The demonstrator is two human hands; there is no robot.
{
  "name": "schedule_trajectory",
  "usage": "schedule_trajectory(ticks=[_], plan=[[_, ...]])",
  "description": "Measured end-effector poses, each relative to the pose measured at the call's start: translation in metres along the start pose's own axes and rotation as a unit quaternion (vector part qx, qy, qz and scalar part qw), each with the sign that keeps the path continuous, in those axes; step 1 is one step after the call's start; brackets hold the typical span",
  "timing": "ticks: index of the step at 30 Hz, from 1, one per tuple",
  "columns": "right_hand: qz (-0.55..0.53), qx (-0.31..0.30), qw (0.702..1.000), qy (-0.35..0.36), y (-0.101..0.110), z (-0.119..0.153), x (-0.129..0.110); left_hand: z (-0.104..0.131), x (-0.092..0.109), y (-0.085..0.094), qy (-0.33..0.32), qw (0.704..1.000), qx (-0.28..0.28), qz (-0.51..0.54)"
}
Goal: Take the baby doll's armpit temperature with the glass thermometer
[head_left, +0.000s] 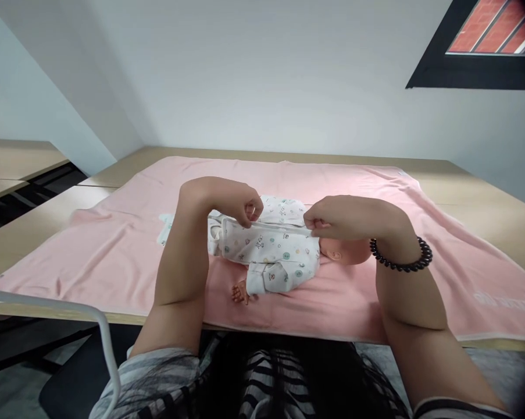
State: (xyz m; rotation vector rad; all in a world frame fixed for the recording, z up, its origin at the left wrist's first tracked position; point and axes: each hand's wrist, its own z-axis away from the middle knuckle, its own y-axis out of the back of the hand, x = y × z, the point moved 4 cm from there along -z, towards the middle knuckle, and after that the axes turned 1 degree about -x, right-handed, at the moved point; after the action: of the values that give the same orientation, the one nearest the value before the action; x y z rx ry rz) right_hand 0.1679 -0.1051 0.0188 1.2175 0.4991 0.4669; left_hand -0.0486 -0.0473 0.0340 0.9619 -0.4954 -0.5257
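A baby doll (347, 250) lies on its back on a pink blanket (127, 244), its head to the right. It wears a white printed garment (268, 247) with an open front edge running lengthwise. My left hand (240, 206) pinches that edge near the lower end of the garment. At the upper end, beside the doll's head, my right hand (325, 216) pinches the same edge. Between my hands the edge is stretched in a line. One small doll hand (241, 292) sticks out of the near sleeve. My right hand and wrist partly cover the doll's head.
The blanket covers much of a wooden table (445, 174) that stands against a white wall. Another table (18, 160) is at the far left. A curved white bar (103, 326) and a dark seat (77, 372) are at the lower left, below the table's front edge.
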Motion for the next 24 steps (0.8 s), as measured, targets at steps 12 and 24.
schedule_trajectory(ticks=[12,24], plan=[[-0.036,-0.071,0.993,0.087,-0.010,0.009,-0.031,0.026,0.014,-0.005,-0.048,0.999,-0.006,0.009],[0.026,-0.032,0.989,-0.144,-0.010,-0.046,0.024,-0.058,-0.021,-0.010,0.140,0.987,-0.070,-0.046]])
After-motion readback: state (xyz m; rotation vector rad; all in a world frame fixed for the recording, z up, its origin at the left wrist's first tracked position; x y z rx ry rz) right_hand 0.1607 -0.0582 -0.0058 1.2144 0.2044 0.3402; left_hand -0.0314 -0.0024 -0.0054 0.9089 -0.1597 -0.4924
